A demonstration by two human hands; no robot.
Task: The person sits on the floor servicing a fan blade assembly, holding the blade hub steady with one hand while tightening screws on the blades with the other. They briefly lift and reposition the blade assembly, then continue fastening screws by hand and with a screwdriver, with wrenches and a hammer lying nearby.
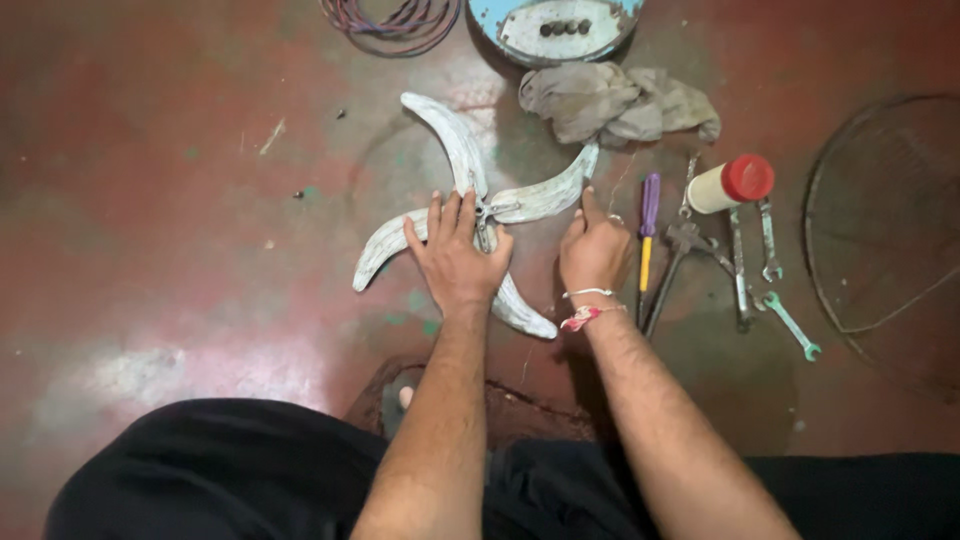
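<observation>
Four curved blades of a dusty fan blade (470, 205) spread across the red floor (150, 200) at centre frame. On its hub the left hand (455, 255) lies flat, fingers spread wide. Just right, the right hand (593, 250) is loosely curled, forefinger touching one blade's edge, holding nothing. Further right lies a purple-handled screwdriver (648, 235).

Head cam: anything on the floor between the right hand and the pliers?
Yes. In the head view a purple-and-yellow screwdriver lies upright on the floor between the right hand and the pliers, beside both and apparently touching neither.
</observation>
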